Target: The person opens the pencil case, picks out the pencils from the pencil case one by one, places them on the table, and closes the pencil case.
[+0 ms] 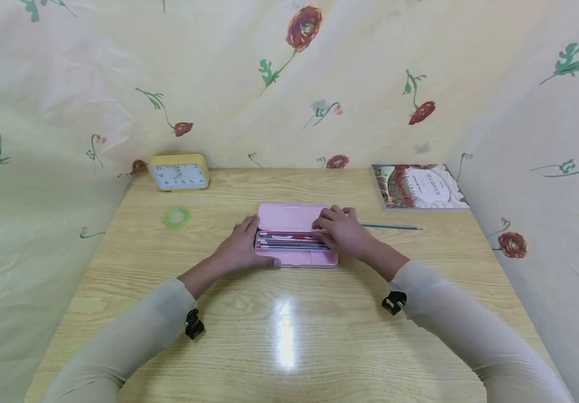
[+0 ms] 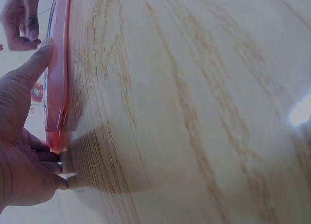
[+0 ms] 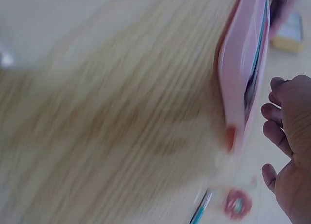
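A pink pencil case [image 1: 293, 217] lies with its lid raised on the table, several pencils [image 1: 294, 242] lying lengthwise inside. My left hand [image 1: 239, 246] grips its left end. In the left wrist view, the thumb [image 2: 41, 56] is on the front edge and the other fingers are around the end. Over the right end is my right hand [image 1: 347, 232], fingers loosely bent above the pencils. The right wrist view shows this hand [image 3: 291, 131] beside the case [image 3: 235, 63], with no object visible in it.
A single pencil [image 1: 392, 226] lies on the wooden table [image 1: 370, 336] right of the case. A yellow clock [image 1: 179, 172] stands at the back left, with a green tape roll [image 1: 176, 217] before it. At the back right lies a book [image 1: 420, 187]. Flowered cloth surrounds the table.
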Demonstrator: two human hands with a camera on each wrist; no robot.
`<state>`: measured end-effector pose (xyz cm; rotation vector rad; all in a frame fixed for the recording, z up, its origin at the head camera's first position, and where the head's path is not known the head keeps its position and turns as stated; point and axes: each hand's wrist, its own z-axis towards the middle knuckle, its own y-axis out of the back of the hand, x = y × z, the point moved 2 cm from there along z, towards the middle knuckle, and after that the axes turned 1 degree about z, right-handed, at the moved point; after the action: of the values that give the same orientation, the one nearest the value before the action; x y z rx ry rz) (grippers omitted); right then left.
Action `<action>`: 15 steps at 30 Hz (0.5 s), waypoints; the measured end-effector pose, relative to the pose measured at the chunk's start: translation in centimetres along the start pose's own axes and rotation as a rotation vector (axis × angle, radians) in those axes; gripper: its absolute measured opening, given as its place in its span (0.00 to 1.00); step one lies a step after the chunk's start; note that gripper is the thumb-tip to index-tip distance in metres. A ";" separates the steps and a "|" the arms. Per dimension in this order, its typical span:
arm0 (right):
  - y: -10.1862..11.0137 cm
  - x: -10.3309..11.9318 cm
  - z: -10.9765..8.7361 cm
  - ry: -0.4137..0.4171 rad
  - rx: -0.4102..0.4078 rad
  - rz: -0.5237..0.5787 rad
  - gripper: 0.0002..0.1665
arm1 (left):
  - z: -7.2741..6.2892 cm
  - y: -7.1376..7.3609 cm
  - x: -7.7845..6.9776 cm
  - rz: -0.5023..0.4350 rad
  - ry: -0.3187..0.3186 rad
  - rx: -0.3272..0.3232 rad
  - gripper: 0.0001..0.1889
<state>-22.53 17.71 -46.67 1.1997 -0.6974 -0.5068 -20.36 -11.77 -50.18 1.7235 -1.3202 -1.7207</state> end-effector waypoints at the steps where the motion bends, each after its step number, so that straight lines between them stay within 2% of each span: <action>1: -0.2 0.6 0.3 0.023 -0.003 -0.007 0.09 | 0.0 0.0 0.0 0.000 -0.002 -0.001 0.76; 7: -1.3 2.8 1.6 0.087 0.048 -0.027 0.10 | 0.0 0.2 0.0 0.002 -0.007 -0.008 0.76; 10: -1.8 3.3 1.9 0.093 0.085 -0.026 0.11 | 0.0 0.2 0.0 0.005 -0.007 -0.006 0.76; 15: -2.4 3.5 2.1 0.097 0.097 0.002 0.10 | 0.0 0.1 0.0 0.001 -0.005 -0.001 0.77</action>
<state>-21.62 13.23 -47.82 1.3056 -0.6456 -0.4138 -20.43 -11.83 -50.12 1.7189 -1.3218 -1.7266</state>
